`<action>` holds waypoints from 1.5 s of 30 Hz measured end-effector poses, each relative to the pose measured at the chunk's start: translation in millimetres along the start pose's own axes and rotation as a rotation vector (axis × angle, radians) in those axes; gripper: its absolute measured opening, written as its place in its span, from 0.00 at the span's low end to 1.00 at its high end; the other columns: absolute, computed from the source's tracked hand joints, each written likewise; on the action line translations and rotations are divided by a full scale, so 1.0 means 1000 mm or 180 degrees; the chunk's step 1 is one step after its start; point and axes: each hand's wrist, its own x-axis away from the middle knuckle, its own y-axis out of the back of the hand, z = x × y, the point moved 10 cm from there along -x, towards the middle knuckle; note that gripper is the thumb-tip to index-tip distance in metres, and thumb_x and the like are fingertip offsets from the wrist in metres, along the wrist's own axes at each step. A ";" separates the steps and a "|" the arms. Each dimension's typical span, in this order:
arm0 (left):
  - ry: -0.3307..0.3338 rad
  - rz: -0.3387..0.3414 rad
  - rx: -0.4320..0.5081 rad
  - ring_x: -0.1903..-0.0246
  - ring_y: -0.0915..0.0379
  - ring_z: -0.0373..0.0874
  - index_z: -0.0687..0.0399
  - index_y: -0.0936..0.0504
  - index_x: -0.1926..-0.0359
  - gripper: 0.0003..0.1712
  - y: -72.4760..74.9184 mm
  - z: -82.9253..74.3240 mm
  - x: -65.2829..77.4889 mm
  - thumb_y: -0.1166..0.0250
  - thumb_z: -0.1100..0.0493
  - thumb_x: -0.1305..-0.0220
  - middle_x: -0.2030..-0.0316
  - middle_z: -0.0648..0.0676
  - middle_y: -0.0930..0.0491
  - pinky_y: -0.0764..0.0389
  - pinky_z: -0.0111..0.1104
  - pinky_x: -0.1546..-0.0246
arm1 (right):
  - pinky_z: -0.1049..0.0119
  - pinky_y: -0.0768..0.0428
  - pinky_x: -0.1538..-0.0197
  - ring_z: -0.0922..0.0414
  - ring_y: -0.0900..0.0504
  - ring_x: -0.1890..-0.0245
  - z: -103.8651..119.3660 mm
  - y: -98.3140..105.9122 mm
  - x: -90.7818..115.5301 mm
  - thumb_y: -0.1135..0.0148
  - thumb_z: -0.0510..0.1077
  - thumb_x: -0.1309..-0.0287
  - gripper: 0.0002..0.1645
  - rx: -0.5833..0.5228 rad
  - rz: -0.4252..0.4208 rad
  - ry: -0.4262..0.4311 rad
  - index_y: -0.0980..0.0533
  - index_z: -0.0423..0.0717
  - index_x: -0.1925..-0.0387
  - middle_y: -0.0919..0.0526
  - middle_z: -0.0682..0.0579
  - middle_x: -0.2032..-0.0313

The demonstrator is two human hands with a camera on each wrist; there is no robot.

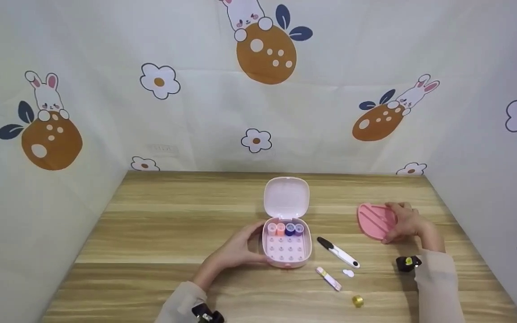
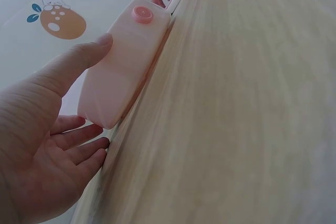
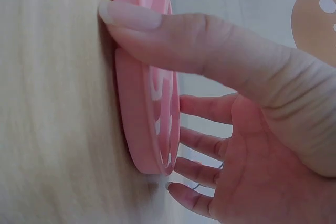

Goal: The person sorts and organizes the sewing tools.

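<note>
The pink tray (image 3: pixel 134 114) sits within my right hand (image 1: pixel 405 223), thumb and fingers clamped on opposite edges; an even squeeze should keep it level; left of those fingers lies a black-and-white tool (image 1: pixel 344 255); beyond, my left hand (image 1: pixel 237 246) grips the pale pink case (image 2: pixel 121 66); a light hold should steady its spools (image 1: pixel 281 229).

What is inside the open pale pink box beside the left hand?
Along the back of the box stand four small cylinders: light pink, orange, dark blue and purplish. Small pegs show in rows in front. Whatever lies directly beneath the cylinders is covered.
</note>
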 end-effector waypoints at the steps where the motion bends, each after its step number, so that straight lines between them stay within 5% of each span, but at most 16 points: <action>1: 0.0003 -0.0004 0.0004 0.24 0.38 0.62 0.63 0.36 0.22 0.60 0.000 0.000 0.000 0.15 0.51 0.51 0.25 0.65 0.33 0.40 0.57 0.21 | 0.24 0.27 0.40 0.25 0.37 0.42 0.001 0.001 0.000 0.12 0.44 0.65 0.70 -0.0008 -0.0036 0.0029 0.44 0.24 0.26 0.43 0.15 0.36; 30: -0.0114 0.0014 0.0086 0.25 0.37 0.61 0.62 0.35 0.22 0.58 0.000 -0.004 -0.001 0.15 0.55 0.50 0.25 0.64 0.31 0.39 0.56 0.21 | 0.33 0.20 0.40 0.35 0.26 0.46 0.028 0.000 0.006 0.11 0.48 0.69 0.69 -0.0201 -0.0211 0.0307 0.40 0.23 0.29 0.32 0.25 0.44; 37: -0.0196 0.0026 0.0210 0.27 0.33 0.61 0.64 0.34 0.23 0.56 -0.002 -0.006 -0.001 0.15 0.58 0.49 0.27 0.65 0.30 0.36 0.53 0.22 | 0.42 0.20 0.41 0.38 0.25 0.46 0.039 0.001 0.009 0.11 0.49 0.70 0.68 -0.0240 -0.0294 0.0414 0.38 0.23 0.31 0.30 0.27 0.44; 45: -0.0131 0.0009 0.0159 0.26 0.34 0.59 0.62 0.34 0.22 0.58 -0.002 -0.005 -0.001 0.15 0.56 0.51 0.26 0.63 0.30 0.37 0.53 0.21 | 0.33 0.21 0.38 0.35 0.25 0.45 0.054 0.002 0.013 0.10 0.49 0.71 0.70 -0.0239 -0.0361 0.0529 0.39 0.23 0.30 0.31 0.25 0.42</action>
